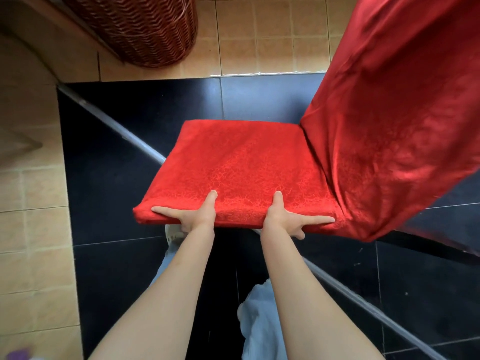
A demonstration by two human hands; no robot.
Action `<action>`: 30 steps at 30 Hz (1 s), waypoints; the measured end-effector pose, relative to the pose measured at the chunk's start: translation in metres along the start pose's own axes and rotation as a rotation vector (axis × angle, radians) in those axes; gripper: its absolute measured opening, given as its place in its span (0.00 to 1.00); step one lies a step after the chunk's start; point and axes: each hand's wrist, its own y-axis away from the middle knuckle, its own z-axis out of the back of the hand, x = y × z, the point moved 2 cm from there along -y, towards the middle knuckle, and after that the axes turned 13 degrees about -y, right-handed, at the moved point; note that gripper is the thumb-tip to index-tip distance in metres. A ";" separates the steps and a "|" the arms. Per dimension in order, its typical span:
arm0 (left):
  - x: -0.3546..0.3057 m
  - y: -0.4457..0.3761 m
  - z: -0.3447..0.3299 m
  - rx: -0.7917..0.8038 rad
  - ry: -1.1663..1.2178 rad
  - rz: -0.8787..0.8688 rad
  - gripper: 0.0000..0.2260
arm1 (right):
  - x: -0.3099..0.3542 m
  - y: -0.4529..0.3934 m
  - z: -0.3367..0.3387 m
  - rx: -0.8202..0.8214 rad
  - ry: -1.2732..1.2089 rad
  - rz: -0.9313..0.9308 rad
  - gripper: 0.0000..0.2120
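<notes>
Over black tiles [117, 178], left hand [193, 216] and right hand [285, 219] both pinch one red cloth [241, 162].

From the red seat [246, 165], passage at two o'clock is blocked by the draped backrest [389, 113], at eleven by a wicker basket [145, 29], while open floor [104, 157] is left at nine.

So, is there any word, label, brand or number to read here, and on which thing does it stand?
None. The red chair cover shows only a woven pattern; the wicker basket and the tiles carry no writing.
</notes>
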 end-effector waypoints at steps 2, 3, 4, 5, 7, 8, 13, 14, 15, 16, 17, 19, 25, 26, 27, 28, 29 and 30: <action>0.000 -0.001 0.010 0.008 0.002 0.002 0.65 | -0.004 0.009 0.003 -0.017 0.008 -0.010 0.63; 0.000 -0.001 0.015 0.005 0.002 -0.001 0.65 | -0.005 0.014 0.004 -0.028 0.013 -0.014 0.63; -0.001 -0.001 0.020 -0.004 -0.008 -0.004 0.65 | -0.006 0.018 0.004 -0.039 0.016 -0.019 0.63; -0.001 0.000 0.025 -0.015 -0.026 -0.004 0.65 | -0.007 0.022 0.005 -0.050 0.017 -0.024 0.63; 0.000 0.002 0.033 -0.039 -0.070 0.003 0.65 | -0.008 0.030 0.006 -0.072 0.025 -0.032 0.63; 0.000 0.004 0.036 -0.052 -0.085 0.007 0.65 | -0.008 0.033 0.007 -0.082 0.035 -0.033 0.63; 0.000 0.015 0.048 -0.074 -0.071 0.057 0.65 | -0.006 0.045 0.013 -0.088 0.068 -0.031 0.62; 0.000 0.018 0.050 -0.078 -0.077 0.065 0.65 | -0.004 0.047 0.014 -0.087 0.082 -0.027 0.61; -0.001 0.021 0.052 -0.081 -0.088 0.070 0.64 | -0.001 0.049 0.014 -0.085 0.101 -0.021 0.61; -0.002 0.024 0.053 -0.083 -0.101 0.074 0.64 | 0.002 0.051 0.014 -0.083 0.122 -0.016 0.61; -0.003 0.026 0.054 -0.085 -0.112 0.077 0.64 | 0.005 0.052 0.014 -0.079 0.141 -0.015 0.60; -0.007 0.029 0.056 -0.086 -0.131 0.080 0.64 | 0.010 0.054 0.012 -0.066 0.164 -0.014 0.60; -0.028 0.035 0.057 -0.095 -0.115 0.049 0.64 | 0.027 0.053 -0.001 -0.022 0.198 0.011 0.60; -0.031 0.036 0.056 -0.101 -0.103 0.039 0.64 | 0.030 0.053 -0.003 -0.015 0.198 0.015 0.60; -0.034 0.036 0.056 -0.104 -0.097 0.029 0.65 | 0.033 0.053 -0.006 -0.009 0.195 0.019 0.60; -0.037 0.036 0.055 -0.106 -0.099 0.020 0.65 | 0.036 0.052 -0.008 -0.002 0.194 0.022 0.60; -0.040 0.036 0.055 -0.111 -0.104 0.010 0.64 | 0.039 0.052 -0.011 0.005 0.197 0.026 0.60; -0.043 0.036 0.055 -0.118 -0.107 0.000 0.64 | 0.042 0.052 -0.013 0.011 0.201 0.028 0.60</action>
